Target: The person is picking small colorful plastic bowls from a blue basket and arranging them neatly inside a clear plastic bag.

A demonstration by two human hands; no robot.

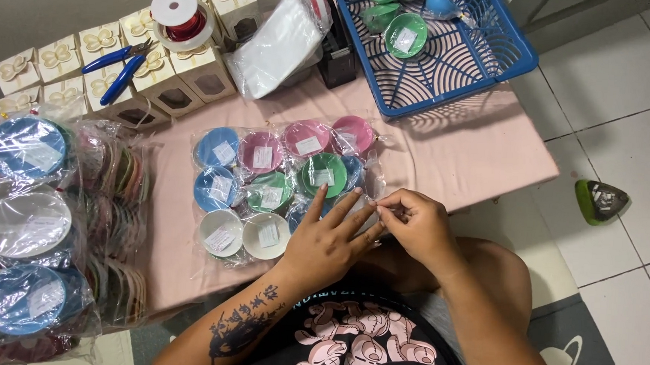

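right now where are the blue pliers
In the head view the blue-handled pliers lie at the upper left, on top of the small cream gift boxes, just left of the spool of red wire.

A blue basket (490, 61) sits at the bench's far right corner, cream gift boxes (61, 69), blue pliers (121, 68) and a wire spool (179, 17) along its far edge.

A clear plastic bag (283, 191) packed with small round dishes in blue, pink, green and white, each individually wrapped, lies flat on the pink-covered worktop (462, 149).
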